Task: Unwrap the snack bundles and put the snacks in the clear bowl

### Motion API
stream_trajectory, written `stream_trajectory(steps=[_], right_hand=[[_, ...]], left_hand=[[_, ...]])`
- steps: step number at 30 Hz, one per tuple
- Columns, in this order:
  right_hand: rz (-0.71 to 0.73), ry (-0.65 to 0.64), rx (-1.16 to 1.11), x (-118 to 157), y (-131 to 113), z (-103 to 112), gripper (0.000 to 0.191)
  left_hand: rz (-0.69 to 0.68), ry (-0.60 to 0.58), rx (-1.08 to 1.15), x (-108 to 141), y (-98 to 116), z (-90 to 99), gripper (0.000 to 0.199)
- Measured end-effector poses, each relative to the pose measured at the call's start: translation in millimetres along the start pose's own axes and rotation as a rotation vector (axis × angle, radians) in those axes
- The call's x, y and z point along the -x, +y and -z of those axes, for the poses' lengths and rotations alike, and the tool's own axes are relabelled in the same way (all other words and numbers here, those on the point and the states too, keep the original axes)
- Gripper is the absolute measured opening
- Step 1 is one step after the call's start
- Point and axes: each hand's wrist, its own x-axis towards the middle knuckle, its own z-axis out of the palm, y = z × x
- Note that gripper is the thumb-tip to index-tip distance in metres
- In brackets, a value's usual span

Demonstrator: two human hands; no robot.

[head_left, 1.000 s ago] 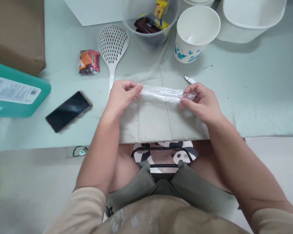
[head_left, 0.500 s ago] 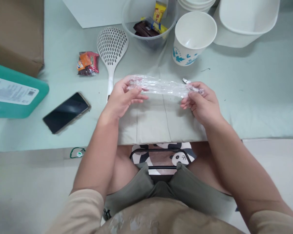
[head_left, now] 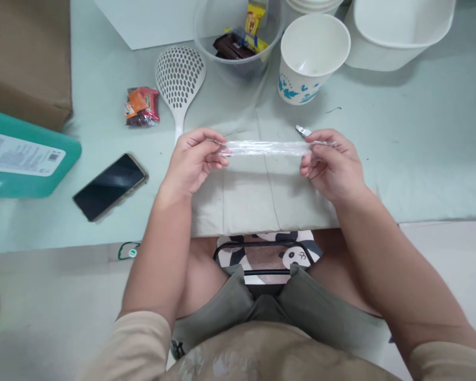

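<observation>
1. Two ends of the clear film [head_left: 266, 148] are pinched, one by the left hand [head_left: 188, 165], one by the right hand [head_left: 337, 168].
2. Above the worktop [head_left: 424, 143], stretching seems the present step; the next move calls for even pull.
3. Beyond stands a paper cup [head_left: 307, 78].

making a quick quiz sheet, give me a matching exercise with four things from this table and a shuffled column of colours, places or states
1. Plastic film
2. Phone
3. Skimmer
4. Paper cup

A. Upright, with blue leaf shapes
B. Whitish, with many holes in its head
C. Stretched between left hand and right hand
D. Lying flat, dark screen up

Pairs: 1-C, 2-D, 3-B, 4-A
</observation>
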Motion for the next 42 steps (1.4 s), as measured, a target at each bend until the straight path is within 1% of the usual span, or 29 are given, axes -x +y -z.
stream_trajectory(steps=[4,6,8,11,13,15,16,17,19,20,22,24,25,27,30,32,34,38,42], right_hand=[[0.027,0.005,-0.046,1.1,-0.4,-0.5,0.014],[0.058,-0.005,-0.020,0.9,1.5,0.6,0.011],[0.091,-0.044,0.028,0.9,3.5,1.8,0.010],[0.099,-0.124,0.130,2.9,5.7,1.5,0.021],[0.065,-0.185,0.203,6.0,6.7,-0.2,0.024],[0.008,-0.257,0.259,9.7,7.8,-1.4,0.017],[-0.010,-0.294,0.272,11.5,8.5,-1.4,0.017],[-0.011,-0.325,0.275,13.0,9.4,-0.8,0.024],[0.034,-0.353,0.261,14.9,11.6,1.5,0.042],[0.068,-0.348,0.250,15.3,12.9,2.7,0.046],[0.125,-0.315,0.221,14.9,15.8,3.5,0.044],[0.133,-0.294,0.171,14.1,18.4,0.8,0.042],[0.121,-0.299,0.139,13.9,19.4,-2.0,0.044],[0.049,-0.337,0.077,14.4,20.6,-9.6,0.051],[-0.120,-0.455,0.048,17.8,21.1,-21.4,0.058],[-0.221,-0.528,0.039,20.9,20.7,-26.9,0.058],[-0.285,-0.569,0.026,23.7,19.5,-30.1,0.050],[-0.353,-0.611,0.035,26.9,15.5,-32.7,0.024],[-0.419,-0.631,0.055,27.2,15.2,-34.4,0.019]], left_hand=[[-0.033,-0.031,0.038,0.0,-1.0,3.3,0.011],[-0.069,-0.043,0.034,-1.0,-2.9,4.3,0.012],[-0.111,-0.035,0.011,-3.5,-6.2,5.1,0.014],[-0.171,0.022,-0.019,-10.0,-13.2,6.8,0.010],[-0.200,0.075,0.008,-15.3,-17.8,9.1,0.024],[-0.221,0.120,0.083,-19.9,-21.1,12.9,0.034],[-0.230,0.131,0.127,-21.8,-22.0,15.5,0.036],[-0.237,0.131,0.166,-23.2,-22.4,18.3,0.038],[-0.238,0.082,0.211,-24.7,-22.0,24.0,0.044],[-0.234,0.042,0.220,-24.8,-21.5,26.2,0.047],[-0.216,-0.048,0.214,-23.5,-20.0,27.8,0.052],[-0.182,-0.128,0.181,-20.6,-18.9,23.6,0.054],[-0.160,-0.163,0.159,-18.6,-18.7,19.2,0.054],[-0.121,-0.233,0.115,-14.0,-19.1,6.7,0.053],[-0.098,-0.346,0.055,-7.5,-21.0,-14.3,0.054],[-0.102,-0.393,0.018,-4.7,-21.9,-24.7,0.053],[-0.110,-0.375,0.002,-3.6,-21.6,-30.0,0.051],[-0.127,-0.231,-0.004,-5.3,-18.0,-28.2,0.051],[-0.179,-0.161,0.025,-12.3,-16.2,-16.7,0.059]])
